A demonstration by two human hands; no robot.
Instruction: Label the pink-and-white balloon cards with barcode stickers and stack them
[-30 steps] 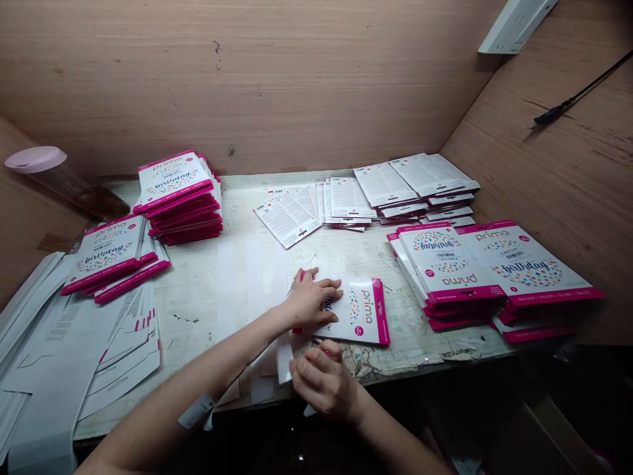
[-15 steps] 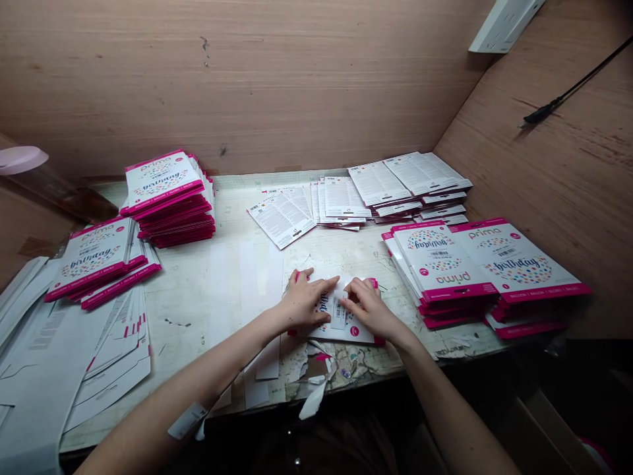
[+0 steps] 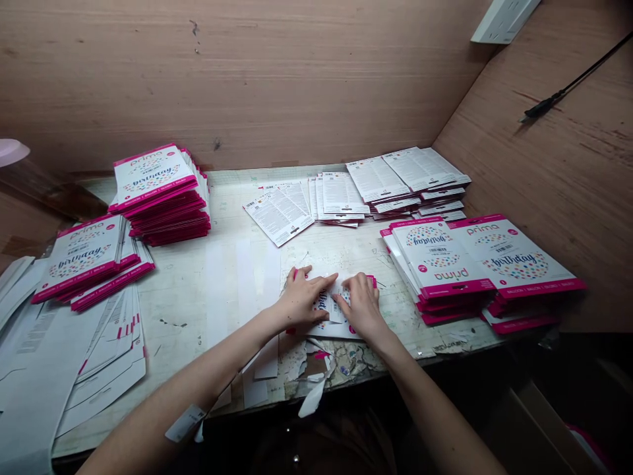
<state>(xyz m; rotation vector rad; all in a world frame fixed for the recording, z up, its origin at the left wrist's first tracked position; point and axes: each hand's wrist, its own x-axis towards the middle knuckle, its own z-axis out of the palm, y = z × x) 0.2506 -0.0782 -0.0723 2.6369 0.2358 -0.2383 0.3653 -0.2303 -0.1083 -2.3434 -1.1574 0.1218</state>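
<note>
A white and pink birthday balloon packet (image 3: 329, 331) lies flat at the table's front edge, partly covered by both hands. On its middle sits a small white label strip (image 3: 335, 311), between my hands. My left hand (image 3: 305, 301) rests on the packet's left side, fingers spread, thumb and forefinger on either side of the print. Over the right side, my right hand (image 3: 364, 305) has bent fingers touching the packet, its thumb reaching to the label and apart from the forefinger. Whether the label is fully stuck down cannot be seen.
Stacks of matching packets stand at the back left (image 3: 161, 198) and right (image 3: 519, 264). Face-down packets (image 3: 341, 194) lie along the back. White card sheets (image 3: 109, 369) cover the left front. Torn paper (image 3: 312, 396) hangs off the front edge. A cable (image 3: 548, 105) hangs at right.
My right hand has shifted slightly left, and its thumb and forefinger, pinched at the label before, are now apart. My left hand stays nearly in place.
</note>
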